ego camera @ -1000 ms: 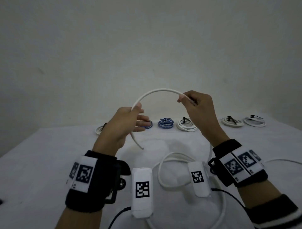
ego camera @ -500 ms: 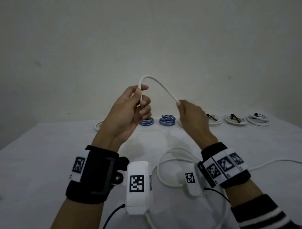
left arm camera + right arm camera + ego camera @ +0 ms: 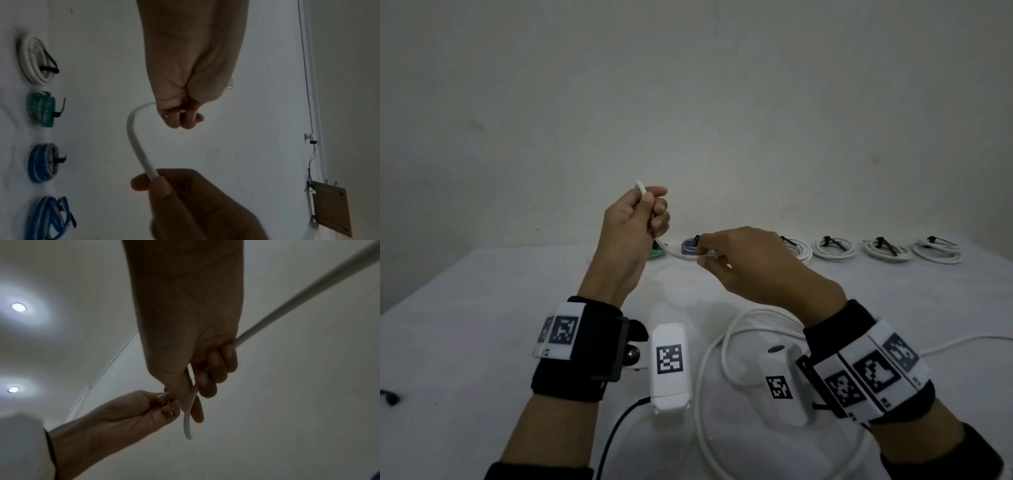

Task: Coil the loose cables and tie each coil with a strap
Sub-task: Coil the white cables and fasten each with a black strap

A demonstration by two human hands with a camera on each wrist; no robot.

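The left hand (image 3: 635, 219) is gripping the white cable (image 3: 667, 249) near its end, fingers curled round it, with the tip sticking up just above the fist. The right hand (image 3: 743, 260) is pinching the same cable a little further along, between thumb and fingers, so a short bend of it is hanging between the two hands, both raised above the table (image 3: 465, 325). From the right hand the rest of the cable is running down to loose loops lying on the table near the wrists. In the left wrist view that bend (image 3: 137, 139) is curving from one fist to the other. Along the table's far edge, tied coils are sitting in a row: white ones (image 3: 834, 248) on the right, blue (image 3: 42, 162) and green (image 3: 41, 110) ones further left, each bound with a dark strap (image 3: 59, 160).
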